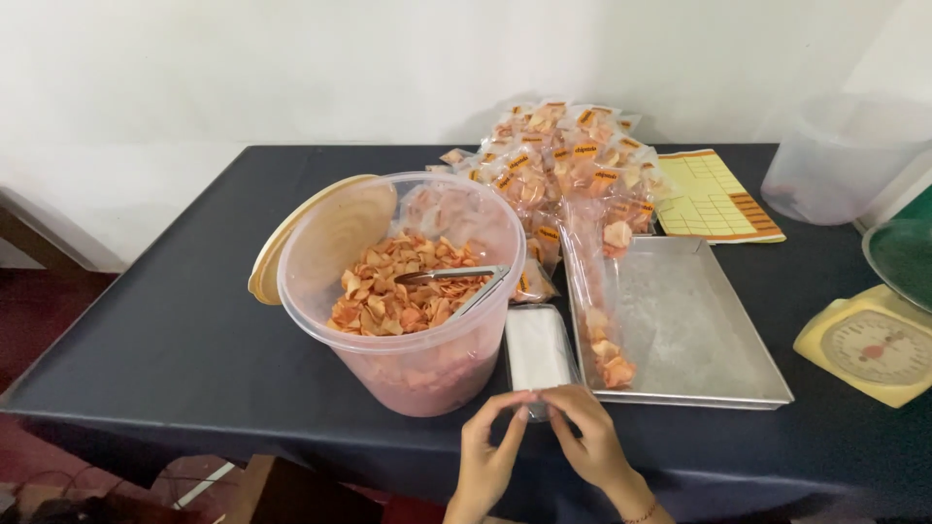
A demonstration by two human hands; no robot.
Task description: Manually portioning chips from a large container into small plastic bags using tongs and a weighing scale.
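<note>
At the near edge of the desk [194, 330], just in front of the big clear tub [403, 291], both hands meet over the end of a stack of clear bags [537, 349]. Left hand [488, 442] and right hand [587, 437] each pinch narrow at the stack's near end, fingertips almost touching; whether one bag has come free I cannot tell.

Risks, as I judge them: the thin film may cling, so two bags could lift together. The stack lies close to the desk's edge and could slide off under a tug. An elbow swing could knock the tub, which holds orange chips [403, 291] and metal tongs [456, 281] resting loose on top.

Right of the tub: a steel tray [699, 330] with a part-filled bag [597, 320] lying on it. Behind the tub: a heap of sealed chip packets [563, 155], a yellow sheet [718, 199]. Far right of the tub: an empty clear tub [840, 155], a yellow scale [874, 344].

Desk wears a dark cloth. White wall behind, reddish floor at left.
</note>
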